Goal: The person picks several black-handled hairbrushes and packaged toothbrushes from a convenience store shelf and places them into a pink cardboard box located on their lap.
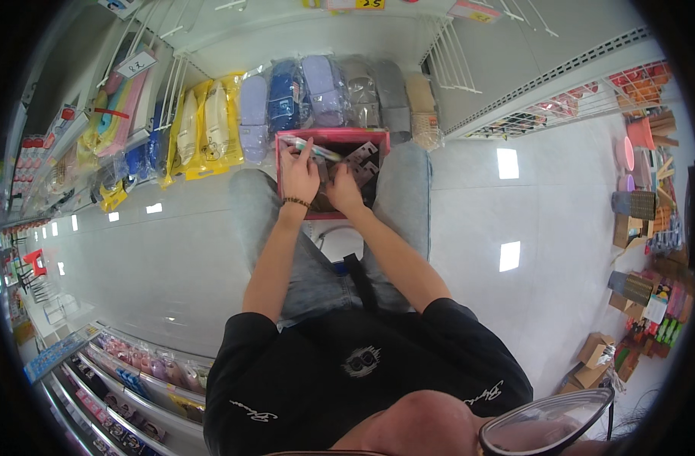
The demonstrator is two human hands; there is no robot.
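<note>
A pink-red box (332, 135) with an open top stands between the person's knees. Inside it lie several carded small goods (363, 161) and dark items too shaded to name. My left hand (301, 175) reaches in at the box's left side, fingers spread at a long, thin, light-coloured package (319, 150) that slants across the back of the box. Whether it grips the package is unclear. My right hand (344, 185) is in the middle of the box beside the carded goods, its fingertips pointing down among them; what they touch is hidden.
Behind the box, plastic-wrapped slippers (323, 97) stand in a row, with yellow-bagged slippers (210, 128) to their left. Wire hooks (449, 62) project above. A wire basket shelf (552, 108) runs along the right. Opened cartons (591, 365) sit far right, and a stocked rack (136, 393) stands lower left.
</note>
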